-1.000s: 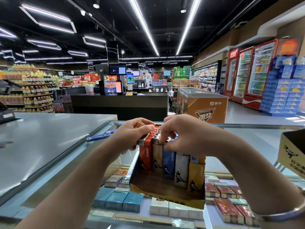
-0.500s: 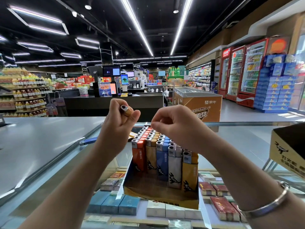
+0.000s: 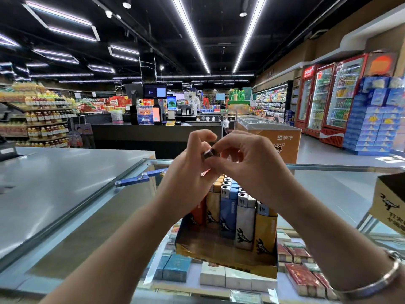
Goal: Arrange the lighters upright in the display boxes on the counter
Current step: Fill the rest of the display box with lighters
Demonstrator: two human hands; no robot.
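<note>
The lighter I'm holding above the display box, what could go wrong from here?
1. The lighter is held only between the fingertips of your left hand and right hand, right above the packed rows, so a slip could drop it onto them and tip some.
2. The display box sits on the glass counter, and its front strip is bare, so the front lighters might lean forward if bumped.

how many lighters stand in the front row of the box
5: orange at the left, half behind the left wrist, then tan, blue, white and yellow at the right. More rows stand behind; some are hidden by the hands.
</note>
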